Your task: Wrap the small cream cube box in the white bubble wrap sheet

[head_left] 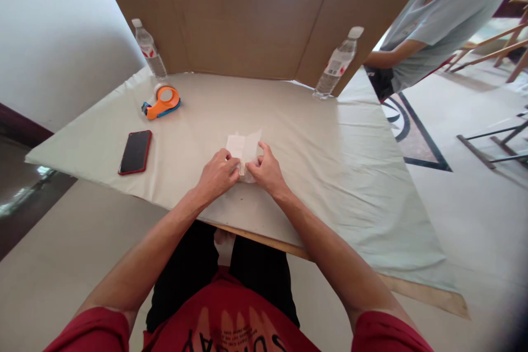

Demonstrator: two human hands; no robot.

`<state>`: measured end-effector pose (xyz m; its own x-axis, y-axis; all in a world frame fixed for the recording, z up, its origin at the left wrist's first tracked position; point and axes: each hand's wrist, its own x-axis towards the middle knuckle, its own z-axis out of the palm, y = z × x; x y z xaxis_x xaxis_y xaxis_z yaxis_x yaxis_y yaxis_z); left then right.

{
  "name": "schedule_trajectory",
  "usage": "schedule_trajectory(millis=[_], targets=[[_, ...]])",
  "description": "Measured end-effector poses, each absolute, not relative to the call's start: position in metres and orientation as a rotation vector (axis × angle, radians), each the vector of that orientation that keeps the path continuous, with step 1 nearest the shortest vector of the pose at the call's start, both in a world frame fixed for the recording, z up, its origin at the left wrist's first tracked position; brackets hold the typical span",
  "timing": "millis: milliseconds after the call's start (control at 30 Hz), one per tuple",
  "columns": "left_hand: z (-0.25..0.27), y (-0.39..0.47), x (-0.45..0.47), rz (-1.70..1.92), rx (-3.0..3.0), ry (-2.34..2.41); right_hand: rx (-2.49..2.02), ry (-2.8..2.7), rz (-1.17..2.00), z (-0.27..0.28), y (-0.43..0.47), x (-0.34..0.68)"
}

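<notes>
A small piece of thin white paper (236, 144), creased and partly see-through on its right side, lies in front of me near the table's front edge. My left hand (219, 174) is closed at its left side, with thumb and forefinger pinching the lower middle. From the other side my right hand (266, 171) pinches the paper close to the left fingertips, its forefinger curled out toward the right corner. My fingers hide the paper's lower part, so I cannot tell whether it is one folded sheet or a small pouch.
An orange tape dispenser (165, 103) and a dark phone in a red case (135, 152) lie on the left of the cloth-covered table (313, 176). Water bottles, one left (150, 52) and one right (338, 63), stand against a cardboard panel (247, 16). A person (437, 27) is at the right.
</notes>
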<state>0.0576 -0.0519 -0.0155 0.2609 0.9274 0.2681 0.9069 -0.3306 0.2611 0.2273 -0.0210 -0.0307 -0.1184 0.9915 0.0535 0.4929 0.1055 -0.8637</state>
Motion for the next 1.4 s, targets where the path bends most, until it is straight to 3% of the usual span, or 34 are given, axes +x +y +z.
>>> schedule_trajectory(millis=[567,900,1133,1233,1400], targets=[[-0.021,-0.051,0.055,0.757,2.106,1.645,-1.342,-1.62,1.326,-0.011,-0.031,0.212],[-0.032,-0.052,0.055,1.082,1.674,1.521,-1.335,-2.197,0.808,-0.011,-0.039,0.217],[-0.04,-0.049,0.065,1.106,1.779,1.555,-1.229,-1.963,1.094,-0.009,-0.025,0.23],[-0.04,-0.046,0.064,1.073,1.793,1.539,-1.298,-1.747,0.975,-0.011,-0.017,0.237],[-0.034,-0.045,0.06,0.959,1.931,1.533,-1.245,-1.939,0.881,-0.021,0.003,0.24]])
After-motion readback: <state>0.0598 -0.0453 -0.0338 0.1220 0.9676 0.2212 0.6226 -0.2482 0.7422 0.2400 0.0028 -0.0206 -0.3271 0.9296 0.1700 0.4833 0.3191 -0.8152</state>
